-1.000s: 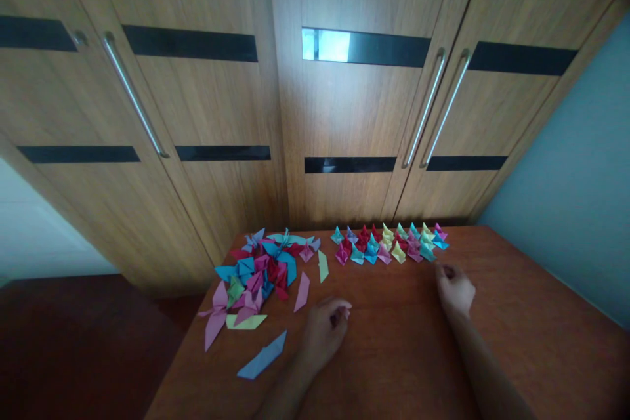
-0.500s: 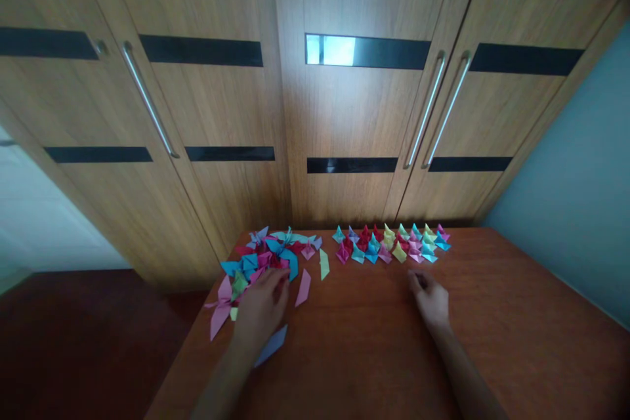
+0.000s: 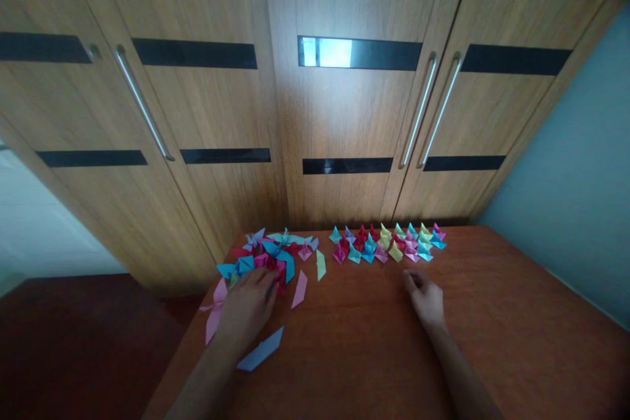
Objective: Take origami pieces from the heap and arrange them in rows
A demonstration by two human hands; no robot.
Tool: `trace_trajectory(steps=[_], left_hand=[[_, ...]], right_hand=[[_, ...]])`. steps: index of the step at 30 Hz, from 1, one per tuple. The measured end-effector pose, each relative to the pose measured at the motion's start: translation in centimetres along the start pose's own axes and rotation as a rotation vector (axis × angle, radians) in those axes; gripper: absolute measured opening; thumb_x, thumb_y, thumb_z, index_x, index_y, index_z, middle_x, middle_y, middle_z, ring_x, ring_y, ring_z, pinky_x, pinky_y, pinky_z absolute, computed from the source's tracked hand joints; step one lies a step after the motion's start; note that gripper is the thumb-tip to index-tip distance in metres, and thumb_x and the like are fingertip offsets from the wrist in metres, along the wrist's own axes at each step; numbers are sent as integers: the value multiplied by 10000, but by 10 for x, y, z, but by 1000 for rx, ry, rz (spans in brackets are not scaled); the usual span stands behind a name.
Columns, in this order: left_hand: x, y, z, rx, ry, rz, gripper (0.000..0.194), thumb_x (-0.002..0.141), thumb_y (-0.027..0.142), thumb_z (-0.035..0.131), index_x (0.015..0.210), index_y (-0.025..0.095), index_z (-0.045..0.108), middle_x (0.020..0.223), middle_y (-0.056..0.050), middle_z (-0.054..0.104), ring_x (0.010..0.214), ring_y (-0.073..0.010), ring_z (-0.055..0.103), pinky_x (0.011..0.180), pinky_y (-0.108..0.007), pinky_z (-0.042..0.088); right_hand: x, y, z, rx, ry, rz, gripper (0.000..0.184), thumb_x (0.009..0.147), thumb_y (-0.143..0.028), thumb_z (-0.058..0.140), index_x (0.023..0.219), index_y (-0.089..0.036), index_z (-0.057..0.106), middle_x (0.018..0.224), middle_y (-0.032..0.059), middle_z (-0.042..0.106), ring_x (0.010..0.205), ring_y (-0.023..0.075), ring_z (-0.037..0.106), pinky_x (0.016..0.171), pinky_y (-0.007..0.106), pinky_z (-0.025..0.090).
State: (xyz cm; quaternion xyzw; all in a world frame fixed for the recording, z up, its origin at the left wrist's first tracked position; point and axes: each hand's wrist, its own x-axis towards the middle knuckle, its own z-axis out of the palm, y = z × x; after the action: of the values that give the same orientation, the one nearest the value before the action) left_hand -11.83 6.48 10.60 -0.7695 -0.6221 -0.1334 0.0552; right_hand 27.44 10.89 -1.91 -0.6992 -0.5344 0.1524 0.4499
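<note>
My left hand (image 3: pixel 250 305) reaches into a heap of folded origami paper pieces (image 3: pixel 279 252) at the table's left end. Its fingers are curled down among the pieces; whatever lies between them is hidden. A pink piece (image 3: pixel 213 315) sticks out beside the wrist. My right hand (image 3: pixel 426 298) rests on the table with its fingers curled in and nothing visible in them. Just beyond it stand rows of small pointed paper units (image 3: pixel 369 249) in red, pink, yellow, blue and green.
Flat strips lie apart from the heap: a pink strip (image 3: pixel 299 289), a pale yellow strip (image 3: pixel 321 265) and a lilac strip (image 3: pixel 261 349). The brown wooden table (image 3: pixel 354 354) backs onto a wardrobe (image 3: pixel 339 118) with long metal handles. A pale blue wall (image 3: pixel 566 197) is at the right.
My left hand has shifted slightly left and lower over the heap, uncovering more of the lilac strip. My right hand stays in place. The whole view has drifted a little.
</note>
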Motion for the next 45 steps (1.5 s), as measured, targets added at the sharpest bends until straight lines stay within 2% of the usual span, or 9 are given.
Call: trace_trajectory(steps=[3, 6, 11, 25, 31, 34, 38, 42, 45], left_hand=[[0, 16, 7, 22, -111, 8, 240, 881, 278, 427, 1014, 231, 620, 1025, -81, 622, 943, -244, 588, 778, -342, 449], [3, 23, 15, 63, -227, -35, 276, 848, 260, 477, 1103, 242, 578, 1084, -100, 602, 891, -268, 621, 679, -349, 476], [7, 26, 23, 149, -308, -46, 302, 874, 207, 412, 1145, 228, 543, 1076, -133, 605, 824, -293, 658, 620, -381, 498], [9, 20, 32, 185, -303, -70, 296, 899, 165, 334, 1053, 175, 587, 1024, -143, 626, 792, -293, 666, 587, -380, 505], [4, 19, 13, 125, -117, -88, 284, 906, 224, 349, 951, 211, 630, 973, -92, 645, 847, -269, 646, 615, -335, 490], [2, 19, 11, -31, 25, -91, 267, 892, 236, 390, 988, 241, 639, 1017, -63, 654, 889, -232, 634, 691, -309, 486], [3, 30, 20, -468, 162, -99, 212, 856, 296, 476, 912, 229, 669, 948, -29, 691, 828, -178, 633, 744, -268, 478], [6, 54, 36, -952, 121, -236, 247, 807, 379, 537, 872, 188, 680, 800, -29, 707, 694, -166, 629, 631, -248, 480], [6, 71, 52, -1108, 63, -272, 266, 773, 394, 572, 847, 165, 684, 774, -41, 705, 703, -174, 629, 634, -251, 479]], right_hand=[[1, 2, 1, 22, -8, 12, 488, 781, -583, 445, 882, -156, 658, 789, 82, 706, 717, 235, 657, 642, 276, 473], [1, 3, 1, 30, -8, 10, 497, 772, -587, 455, 888, -152, 663, 808, 88, 709, 729, 237, 657, 659, 281, 478], [0, -1, 0, 26, -9, 4, 496, 782, -595, 439, 880, -162, 661, 788, 85, 706, 716, 237, 652, 640, 279, 469], [0, -5, -2, 13, -8, 3, 533, 768, -633, 425, 832, -159, 662, 732, 87, 703, 676, 236, 648, 606, 273, 458], [1, -2, -1, 25, -17, 9, 509, 772, -601, 441, 873, -154, 662, 752, 85, 704, 690, 232, 649, 636, 276, 466], [0, -1, -1, 50, -20, 22, 514, 765, -604, 454, 898, -153, 660, 783, 90, 706, 684, 233, 649, 647, 285, 475], [-2, -3, -1, 91, -36, 26, 500, 762, -603, 468, 894, -157, 652, 823, 92, 700, 714, 236, 642, 669, 298, 481], [-9, -16, 0, 177, -118, -45, 476, 773, -598, 483, 862, -161, 649, 740, 58, 671, 653, 200, 608, 639, 286, 479], [-20, -34, 3, 249, -212, -102, 423, 793, -561, 500, 817, -164, 645, 640, 20, 616, 596, 165, 563, 598, 264, 462]])
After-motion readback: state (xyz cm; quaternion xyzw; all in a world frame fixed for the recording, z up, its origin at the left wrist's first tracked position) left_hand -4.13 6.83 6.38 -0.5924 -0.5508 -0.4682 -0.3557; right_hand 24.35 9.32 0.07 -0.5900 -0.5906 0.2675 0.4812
